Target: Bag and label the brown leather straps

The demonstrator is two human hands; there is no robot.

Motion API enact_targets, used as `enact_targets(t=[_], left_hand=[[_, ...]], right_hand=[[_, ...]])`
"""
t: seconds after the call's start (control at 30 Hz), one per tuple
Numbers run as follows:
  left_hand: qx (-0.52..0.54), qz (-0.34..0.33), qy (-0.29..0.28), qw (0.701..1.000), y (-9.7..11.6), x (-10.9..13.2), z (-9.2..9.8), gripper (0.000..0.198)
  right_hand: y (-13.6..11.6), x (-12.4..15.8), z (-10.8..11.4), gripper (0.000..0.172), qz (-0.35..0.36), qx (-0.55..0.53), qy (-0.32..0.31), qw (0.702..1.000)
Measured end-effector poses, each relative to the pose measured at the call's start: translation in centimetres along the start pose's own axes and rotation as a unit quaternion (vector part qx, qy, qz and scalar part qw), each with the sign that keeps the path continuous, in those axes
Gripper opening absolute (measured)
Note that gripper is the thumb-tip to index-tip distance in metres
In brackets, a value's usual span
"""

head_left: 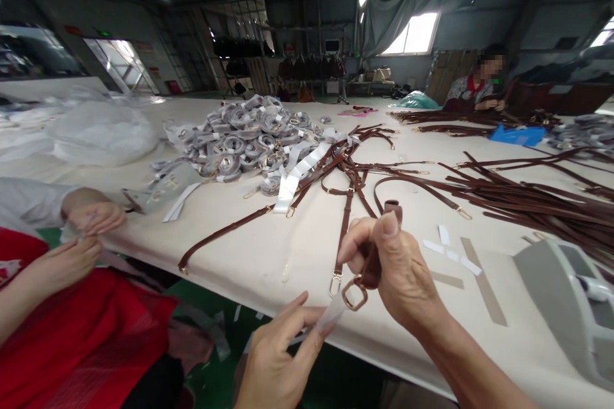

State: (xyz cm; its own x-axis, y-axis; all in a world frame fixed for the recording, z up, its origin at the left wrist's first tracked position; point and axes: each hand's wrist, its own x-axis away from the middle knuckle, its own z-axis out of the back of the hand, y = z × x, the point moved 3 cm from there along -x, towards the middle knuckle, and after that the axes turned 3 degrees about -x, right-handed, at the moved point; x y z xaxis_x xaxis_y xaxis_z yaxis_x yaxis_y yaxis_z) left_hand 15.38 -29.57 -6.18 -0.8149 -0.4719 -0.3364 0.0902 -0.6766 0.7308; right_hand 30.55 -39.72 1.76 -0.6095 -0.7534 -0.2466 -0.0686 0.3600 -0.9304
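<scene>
In the head view my right hand (398, 262) is closed round a brown leather strap (372, 268), folded so that one end pokes up above the thumb. A gold-coloured metal ring (355, 294) hangs from the strap at the fingers. My left hand (288, 345), lower and to the left, pinches a strip of clear film (330, 313) that reaches up to the ring. Whether the film passes through the ring, I cannot tell. Just behind lies another brown strap (344, 230) with a metal clasp at its near end.
A heap of wrapped, coiled straps (249, 134) covers the table's middle back. Loose brown straps (508, 195) spread to the right, near a grey tape dispenser (561, 300) and white paper slips (451, 255). A person in red (96, 326) works close at left; another person (474, 86) sits across.
</scene>
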Motion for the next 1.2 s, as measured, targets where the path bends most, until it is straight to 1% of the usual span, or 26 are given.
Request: enact_targets(t=[0.2,0.43,0.53,0.63,0.73,0.83,0.93,1.0,1.07,1.2], left_hand=[[0.008,0.008,0.001,1.000,0.1,-0.1,0.2,0.017],[0.000,-0.005,0.003,1.000,0.3,0.1,0.3,0.018],[0.001,0.007,0.003,1.000,0.4,0.2,0.2,0.019],[0.005,0.027,0.007,1.000,0.4,0.1,0.0,0.019],[0.014,0.047,0.004,0.999,0.5,0.1,0.0,0.022],[0.035,0.061,-0.006,0.998,0.8,0.2,-0.2,0.021],[0.072,0.108,-0.004,0.992,1.1,0.3,-0.4,0.021],[0.107,0.134,-0.012,0.985,1.3,0.4,-0.6,0.021],[0.139,0.147,-0.022,0.979,1.5,0.4,-0.9,0.019],[0.187,0.164,-0.029,0.968,1.1,0.3,-1.2,0.019]], right_hand=[[0.9,-0.2,-0.9,0.067,-0.008,-0.018,-0.012,1.000],[1.7,0.2,-1.3,0.065,0.003,0.046,-0.045,0.998],[2.3,0.5,-1.6,0.067,-0.036,0.018,-0.060,0.997],[2.5,0.5,-1.9,0.068,-0.058,0.011,-0.068,0.996],[2.5,0.5,-2.0,0.069,-0.056,0.022,-0.075,0.995],[2.6,0.4,-1.9,0.073,-0.049,0.000,-0.067,0.997],[3.0,0.3,-1.9,0.076,-0.064,-0.009,-0.077,0.995],[3.2,0.3,-1.9,0.076,-0.068,-0.012,-0.061,0.996],[3.4,0.3,-1.8,0.075,-0.065,-0.014,-0.047,0.997],[4.1,0.5,-2.1,0.074,-0.072,-0.023,-0.063,0.995]])
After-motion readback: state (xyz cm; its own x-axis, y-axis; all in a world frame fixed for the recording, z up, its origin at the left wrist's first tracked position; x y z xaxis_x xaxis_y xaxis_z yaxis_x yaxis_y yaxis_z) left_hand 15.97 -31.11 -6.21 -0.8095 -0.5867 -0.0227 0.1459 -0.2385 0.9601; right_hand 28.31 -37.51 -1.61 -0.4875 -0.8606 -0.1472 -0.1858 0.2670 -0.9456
